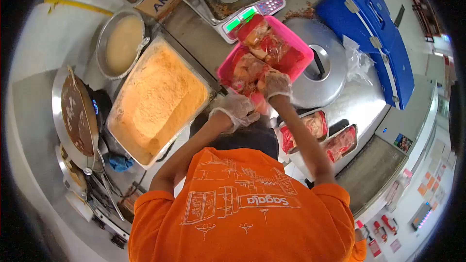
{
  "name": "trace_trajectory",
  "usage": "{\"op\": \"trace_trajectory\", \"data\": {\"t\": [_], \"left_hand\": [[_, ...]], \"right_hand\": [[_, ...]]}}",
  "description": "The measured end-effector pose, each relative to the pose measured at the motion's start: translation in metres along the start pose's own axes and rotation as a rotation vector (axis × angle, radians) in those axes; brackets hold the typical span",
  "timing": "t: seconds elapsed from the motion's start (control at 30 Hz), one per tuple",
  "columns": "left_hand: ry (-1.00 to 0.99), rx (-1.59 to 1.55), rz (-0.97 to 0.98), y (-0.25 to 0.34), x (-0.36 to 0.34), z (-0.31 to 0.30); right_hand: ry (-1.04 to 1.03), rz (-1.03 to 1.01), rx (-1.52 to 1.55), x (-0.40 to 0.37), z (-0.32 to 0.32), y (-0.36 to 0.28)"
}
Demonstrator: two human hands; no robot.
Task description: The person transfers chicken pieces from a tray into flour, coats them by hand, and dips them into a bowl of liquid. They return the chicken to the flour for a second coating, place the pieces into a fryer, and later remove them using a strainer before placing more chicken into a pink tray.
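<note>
A pink basin (303,48) holds red-marinated meat (269,51), some of it in clear plastic bags, and stands in front of a scale (252,15) with a green lit display. My right hand (276,85), in a clear plastic glove, is closed on the near edge of the meat at the basin's front. My left hand (235,110), gloved too, is beside the basin's near left corner with its fingers curled; whether it holds anything is hard to tell. Between both hands hangs something pink (259,102).
At left are a tray of orange flour (160,92), a pot of pale liquid (124,43) and a pan of dark oil (77,114) over a blue flame. Rightward are a round metal lid (330,80), two meat containers (340,143) and a blue cooler (374,34).
</note>
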State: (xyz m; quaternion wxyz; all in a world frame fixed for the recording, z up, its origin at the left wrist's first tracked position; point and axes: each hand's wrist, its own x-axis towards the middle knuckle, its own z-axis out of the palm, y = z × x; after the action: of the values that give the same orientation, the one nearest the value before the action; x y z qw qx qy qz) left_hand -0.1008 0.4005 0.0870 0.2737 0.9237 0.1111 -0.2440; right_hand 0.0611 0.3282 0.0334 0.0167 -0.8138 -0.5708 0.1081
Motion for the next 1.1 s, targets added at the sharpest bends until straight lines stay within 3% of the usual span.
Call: {"op": "trace_trajectory", "data": {"t": [0.03,0.1,0.13,0.2,0.3,0.33,0.4,0.47,0.53,0.57,0.6,0.63,0.7,0.77,0.83,0.9,0.93,0.97,1.0,1.1], "left_hand": [[0.003,-0.015,-0.014,-0.007,0.002,0.010],[0.381,0.045,-0.005,-0.022,0.003,0.040],[0.382,0.039,-0.021,-0.025,0.007,0.041],[0.066,-0.043,-0.116,-0.027,0.014,0.041],[0.116,0.009,-0.192,-0.016,-0.002,0.021],[0.158,0.020,-0.124,-0.019,-0.007,0.021],[0.150,-0.046,-0.183,-0.025,-0.012,0.019],[0.126,-0.122,-0.214,-0.024,-0.021,0.011],[0.228,-0.310,-0.311,-0.025,-0.036,-0.002],[0.223,-0.324,-0.317,-0.026,-0.039,0.003],[0.362,-0.364,-0.322,-0.027,-0.038,0.008],[0.498,-0.405,-0.320,-0.026,-0.033,0.014],[0.467,-0.309,-0.272,-0.037,0.000,0.057],[0.442,-0.197,-0.208,-0.039,0.021,0.068],[0.234,-0.475,-0.360,-0.043,0.020,0.051],[0.239,-0.601,-0.365,-0.041,0.010,0.046],[0.378,-0.597,-0.284,-0.047,0.010,0.061],[0.515,-0.596,-0.206,-0.051,0.009,0.075],[0.365,-0.059,-0.101,-0.044,-0.012,0.043],[0.418,-0.271,-0.014,-0.048,-0.032,0.040]], "right_hand": [[-0.059,0.149,0.056,0.004,-0.003,-0.012],[-0.085,0.078,0.051,0.007,0.032,-0.022],[0.125,0.095,0.043,0.014,0.087,-0.020],[0.326,0.076,0.057,0.016,0.118,-0.026],[0.184,-0.056,0.019,0.024,0.099,-0.024],[0.157,-0.098,0.014,0.027,0.095,-0.023],[-0.508,0.013,-0.042,0.034,0.082,-0.016],[-0.601,0.003,-0.082,0.043,0.036,-0.026],[-0.698,0.002,-0.117,0.043,0.027,-0.024],[-0.430,-0.155,0.022,0.032,0.033,-0.012],[-0.159,-0.298,0.160,0.025,0.028,-0.008],[-0.173,-0.287,0.154,0.022,0.025,-0.007],[0.066,-0.544,0.353,0.014,0.010,-0.005],[0.082,-0.491,0.490,0.018,-0.006,-0.009],[0.110,-0.447,0.628,0.023,-0.034,-0.012],[0.057,0.048,1.440,0.005,-0.075,-0.015],[0.097,0.120,1.599,-0.008,-0.089,-0.016],[0.126,0.101,1.644,-0.020,-0.101,-0.018],[0.133,0.068,1.673,-0.031,-0.110,-0.023],[0.063,-0.106,1.597,-0.027,-0.111,-0.057]]}}
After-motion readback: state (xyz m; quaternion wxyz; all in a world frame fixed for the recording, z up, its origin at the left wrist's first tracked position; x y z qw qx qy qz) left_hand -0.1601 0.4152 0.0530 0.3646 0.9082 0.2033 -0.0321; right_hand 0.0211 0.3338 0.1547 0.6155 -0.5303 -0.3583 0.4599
